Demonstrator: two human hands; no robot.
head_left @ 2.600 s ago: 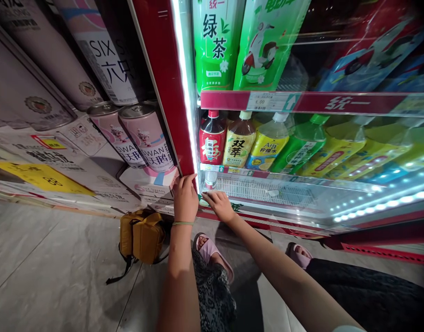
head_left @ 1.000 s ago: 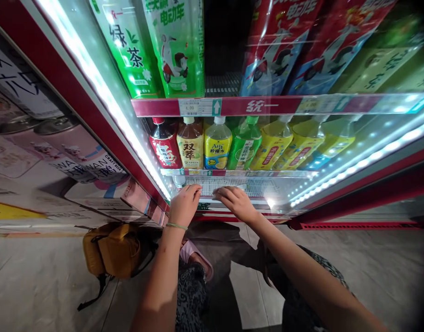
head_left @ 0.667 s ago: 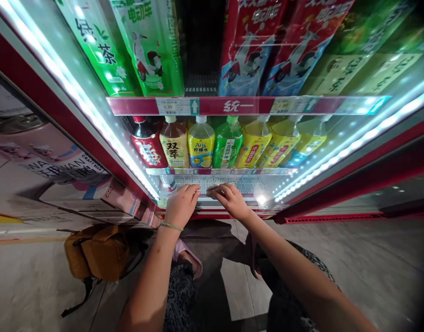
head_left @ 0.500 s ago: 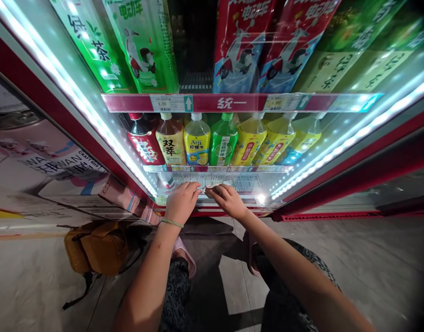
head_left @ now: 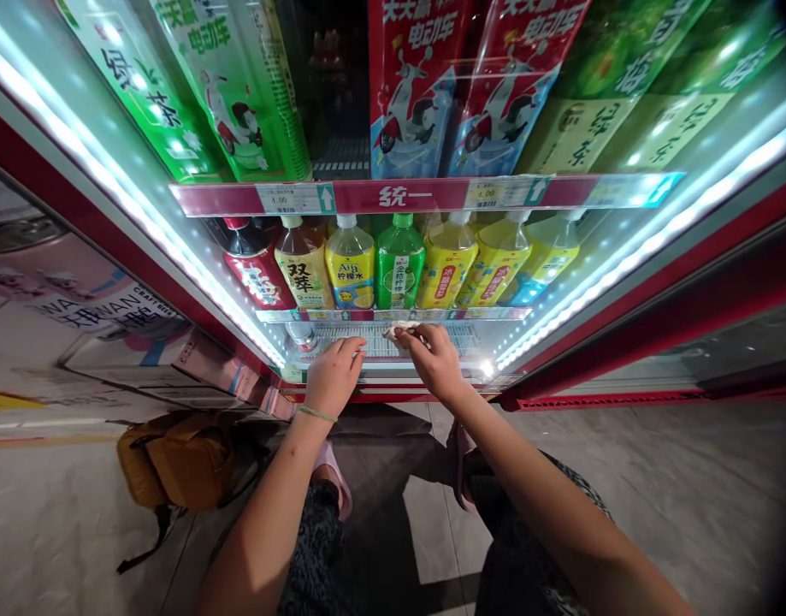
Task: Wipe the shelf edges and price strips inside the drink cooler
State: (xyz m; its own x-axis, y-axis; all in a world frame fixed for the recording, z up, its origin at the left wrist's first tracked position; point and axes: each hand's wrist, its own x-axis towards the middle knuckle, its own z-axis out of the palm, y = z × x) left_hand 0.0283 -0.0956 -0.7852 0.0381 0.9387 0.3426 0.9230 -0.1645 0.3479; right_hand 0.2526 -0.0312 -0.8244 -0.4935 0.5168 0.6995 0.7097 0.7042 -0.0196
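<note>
A crumpled white piece, like a tissue or thin cloth [head_left: 400, 330], is pinched in the fingers of my right hand [head_left: 434, 361], above the wire rack [head_left: 370, 342] at the bottom of the lit drinks cooler. My left hand [head_left: 333, 370], with a thin green band on the wrist, is at the left front of that rack, apart from my right hand. Its fingers are bent together toward the thumb; whether a small bit is between them is too fine to make out. A clear bottle [head_left: 303, 335] lies or stands at the rack's left end, partly hidden, near my left hand.
Drink bottles, one of them a green-capped bottle [head_left: 400, 263], line the shelf just above my hands. A red shelf strip [head_left: 457, 195] and larger cartons and bottles are higher up. Bright light strips edge both sides. A brown backpack [head_left: 180, 466] lies on the floor at left.
My hands have moved apart. My right hand has gone a little right and farther in with the white piece, more of which shows now. My left hand stays nearly in place. The view has shifted slightly.
</note>
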